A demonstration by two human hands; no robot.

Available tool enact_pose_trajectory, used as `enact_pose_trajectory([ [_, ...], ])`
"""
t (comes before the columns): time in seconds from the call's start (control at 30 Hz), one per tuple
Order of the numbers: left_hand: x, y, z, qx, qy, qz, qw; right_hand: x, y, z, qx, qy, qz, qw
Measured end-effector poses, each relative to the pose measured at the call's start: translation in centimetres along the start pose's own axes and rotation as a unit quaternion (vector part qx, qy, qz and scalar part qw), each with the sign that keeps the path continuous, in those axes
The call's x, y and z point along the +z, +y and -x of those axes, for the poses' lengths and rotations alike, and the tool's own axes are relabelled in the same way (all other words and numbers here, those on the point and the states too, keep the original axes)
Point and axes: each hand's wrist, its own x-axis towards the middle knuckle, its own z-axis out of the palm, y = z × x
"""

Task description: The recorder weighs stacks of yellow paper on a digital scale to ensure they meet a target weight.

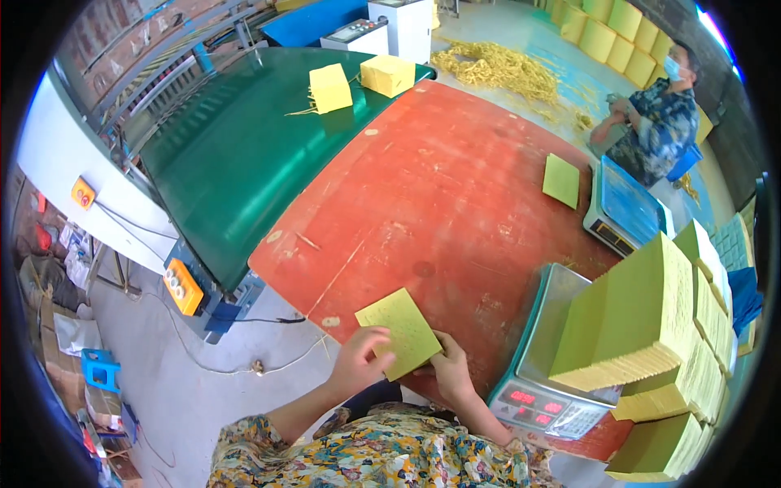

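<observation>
A thin square of yellow paper [404, 329], perhaps a small stack of sheets, is tilted over the near edge of the red table. My right hand [450, 366] grips its lower right edge, thumb on top and the other fingers partly hidden below. At the paper's lower left, my left hand [360, 360] has its fingers curved and apart over the surface, with nothing visible between them. To the right of my hands stands a scale [533, 398] with a lit red display. A tall stack of yellow paper [622, 313] rests on it.
More yellow paper stacks [706, 358] crowd the right. Another yellow sheet [561, 180] lies by a blue-topped scale [630, 203]. Two yellow bundles [330, 88] sit on a green conveyor belt [236, 163] beside the red table [423, 187]. A masked person [657, 130] is beyond the table.
</observation>
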Motion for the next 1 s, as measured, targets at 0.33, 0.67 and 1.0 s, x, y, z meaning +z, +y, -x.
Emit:
enact_pose_trajectory([
  [0.33, 5.5, -0.1, 9.3, -0.329, 0.127, 0.476, 0.806, -3.9, 2.8, 6.3, 0.031, -0.110, -0.023, 0.993],
  [0.67, 7.0, 4.8, 9.2, -0.255, 0.082, 0.274, 0.924, -6.3, 2.4, 9.5, -0.065, -0.125, 0.002, 0.990],
  [1.0, 4.6, 2.6, 4.1, -0.253, 0.129, 0.291, 0.914, -3.2, 2.4, 5.5, -0.061, -0.103, 0.113, 0.986],
])
